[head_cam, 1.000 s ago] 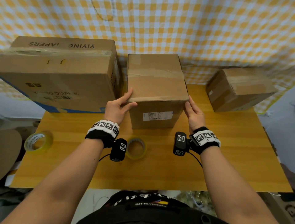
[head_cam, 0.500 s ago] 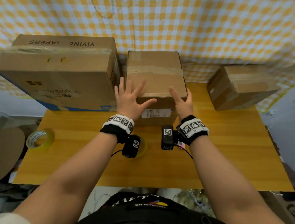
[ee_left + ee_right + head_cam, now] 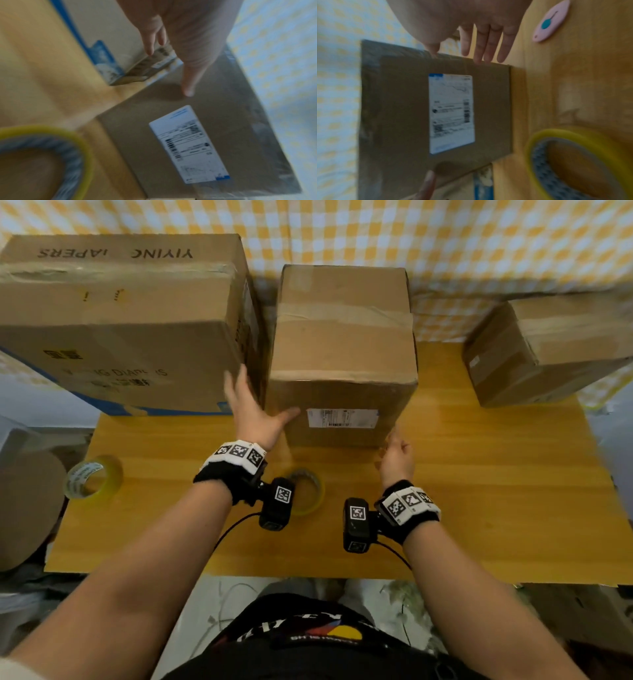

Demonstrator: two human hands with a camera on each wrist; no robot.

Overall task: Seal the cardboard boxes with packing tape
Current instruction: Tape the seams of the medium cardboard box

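Label (image 3: 188,143) print blurred, unreadable; left wrist camera (image 3: 276,503) partly hides tape roll (image 3: 310,491); big box (image 3: 116,320) cut off at left.

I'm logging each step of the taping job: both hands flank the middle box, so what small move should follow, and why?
Probably close both hands on its sides. The left hand lies open at the middle box's left front edge, thumb across the front face; the right hand is open beside its lower right corner.

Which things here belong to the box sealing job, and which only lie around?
For the job:
- middle box, between left hand and right hand
- large box
- small box
- tape roll
- second tape roll

Lying about:
- pink oval object on the table
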